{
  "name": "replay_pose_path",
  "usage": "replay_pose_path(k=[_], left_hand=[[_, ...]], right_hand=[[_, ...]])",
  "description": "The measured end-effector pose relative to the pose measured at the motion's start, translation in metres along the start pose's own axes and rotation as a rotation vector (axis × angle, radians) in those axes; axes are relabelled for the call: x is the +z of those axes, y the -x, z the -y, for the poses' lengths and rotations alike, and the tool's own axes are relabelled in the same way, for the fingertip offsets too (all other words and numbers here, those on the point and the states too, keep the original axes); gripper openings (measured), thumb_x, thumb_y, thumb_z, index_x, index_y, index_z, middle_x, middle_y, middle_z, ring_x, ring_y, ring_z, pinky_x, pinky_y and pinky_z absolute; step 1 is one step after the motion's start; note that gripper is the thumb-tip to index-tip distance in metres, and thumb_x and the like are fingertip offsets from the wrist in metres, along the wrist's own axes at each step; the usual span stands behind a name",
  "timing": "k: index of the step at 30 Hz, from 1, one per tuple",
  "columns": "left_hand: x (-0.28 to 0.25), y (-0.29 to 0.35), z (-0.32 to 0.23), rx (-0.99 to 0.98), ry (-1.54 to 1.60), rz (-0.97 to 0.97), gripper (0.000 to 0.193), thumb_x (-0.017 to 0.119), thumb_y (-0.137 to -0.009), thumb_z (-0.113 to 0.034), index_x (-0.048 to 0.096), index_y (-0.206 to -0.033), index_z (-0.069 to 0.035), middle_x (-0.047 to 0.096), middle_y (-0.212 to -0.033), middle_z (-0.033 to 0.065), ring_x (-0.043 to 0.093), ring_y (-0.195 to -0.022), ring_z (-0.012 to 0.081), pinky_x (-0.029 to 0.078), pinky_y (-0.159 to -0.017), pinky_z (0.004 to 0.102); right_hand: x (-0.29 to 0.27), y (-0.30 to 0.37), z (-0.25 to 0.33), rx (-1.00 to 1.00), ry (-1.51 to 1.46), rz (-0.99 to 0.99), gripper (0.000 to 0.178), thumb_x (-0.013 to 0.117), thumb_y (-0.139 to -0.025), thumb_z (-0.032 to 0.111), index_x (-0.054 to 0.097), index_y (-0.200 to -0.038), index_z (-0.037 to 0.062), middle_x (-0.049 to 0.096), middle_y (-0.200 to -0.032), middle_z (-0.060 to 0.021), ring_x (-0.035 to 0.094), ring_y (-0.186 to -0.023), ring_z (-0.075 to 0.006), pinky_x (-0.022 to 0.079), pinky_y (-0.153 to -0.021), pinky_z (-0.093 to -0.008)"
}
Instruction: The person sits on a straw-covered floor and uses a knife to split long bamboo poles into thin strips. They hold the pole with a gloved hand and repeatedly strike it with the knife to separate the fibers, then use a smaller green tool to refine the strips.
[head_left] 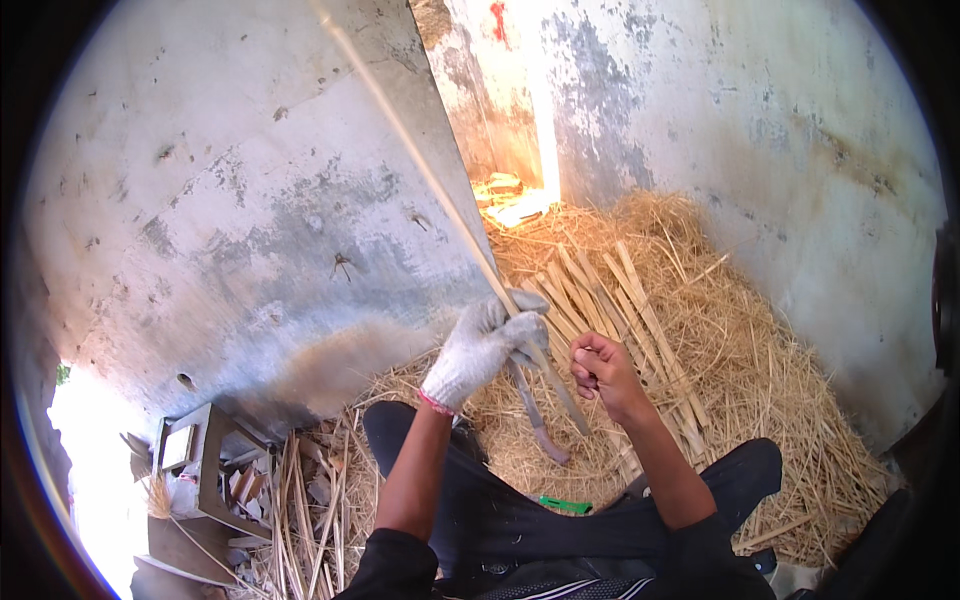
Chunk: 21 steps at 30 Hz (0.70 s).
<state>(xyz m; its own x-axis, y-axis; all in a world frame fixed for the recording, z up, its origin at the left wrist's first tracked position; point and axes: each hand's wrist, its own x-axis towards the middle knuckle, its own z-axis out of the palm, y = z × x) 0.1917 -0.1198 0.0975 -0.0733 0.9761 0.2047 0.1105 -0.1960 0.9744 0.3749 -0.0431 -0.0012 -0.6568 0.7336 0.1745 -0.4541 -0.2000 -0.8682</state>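
Note:
My left hand (490,345) wears a white knitted glove with a pink-red cuff. Its fingers are closed around a long, thin pale strip (440,195), which looks like bamboo or cane. The strip slants from the top left down past the glove, its lower end between my hands. My bare right hand (600,372) is just right of that end, fingers curled in; whatever they may hold is hidden. Below the glove a curved tool (535,415), knife-like with a brownish end, slopes toward my lap; its upper part goes behind the glove. A small green object (565,505) lies by my lap.
Several split pale strips (640,320) lie on a heap of straw-like shavings (740,370) ahead and right. Worn walls (300,200) stand close on both sides. At lower left are a small broken cabinet (205,470) with scraps and more long strips (300,510).

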Motion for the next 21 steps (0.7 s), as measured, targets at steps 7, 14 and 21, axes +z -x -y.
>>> replay_pose_path(k=[7, 14, 21], left_hand=[[0.002, 0.012, 0.006, 0.002, 0.079, -0.283, 0.023, 0.062, -0.097, -0.022, 0.059, -0.107, -0.002, 0.066, -0.083, 0.006, 0.069, -0.071, 0.0144, 0.058, -0.059, 0.0258], [-0.076, 0.047, -0.017, 0.122, 0.03, -0.368, 0.022, 0.055, -0.099, -0.019, 0.056, -0.109, 0.0, 0.062, -0.076, 0.0057, 0.067, -0.063, 0.0163, 0.06, -0.058, 0.0282], [-0.028, 0.052, -0.009, 0.025, 0.132, -0.25, 0.029, 0.06, -0.096, -0.011, 0.055, -0.121, 0.0, 0.069, -0.088, 0.0103, 0.071, -0.074, 0.02, 0.057, -0.06, 0.0273]], right_hand=[[-0.005, 0.006, 0.002, -0.022, 0.334, -0.14, 0.008, 0.056, -0.093, 0.008, 0.058, -0.086, 0.0043, 0.045, -0.059, 0.0024, 0.039, -0.047, -0.0065, 0.034, -0.042, -0.0229], [-0.078, 0.009, 0.037, -0.249, 0.704, -0.209, 0.022, 0.058, -0.095, 0.016, 0.058, -0.113, 0.0033, 0.061, -0.097, -0.0096, 0.059, -0.082, -0.0173, 0.048, -0.073, -0.0315], [0.061, 0.025, -0.028, 0.022, 0.437, 0.199, 0.038, 0.054, -0.1, 0.02, 0.051, -0.133, 0.0013, 0.064, -0.099, -0.0085, 0.062, -0.081, -0.0117, 0.05, -0.074, -0.0271]])
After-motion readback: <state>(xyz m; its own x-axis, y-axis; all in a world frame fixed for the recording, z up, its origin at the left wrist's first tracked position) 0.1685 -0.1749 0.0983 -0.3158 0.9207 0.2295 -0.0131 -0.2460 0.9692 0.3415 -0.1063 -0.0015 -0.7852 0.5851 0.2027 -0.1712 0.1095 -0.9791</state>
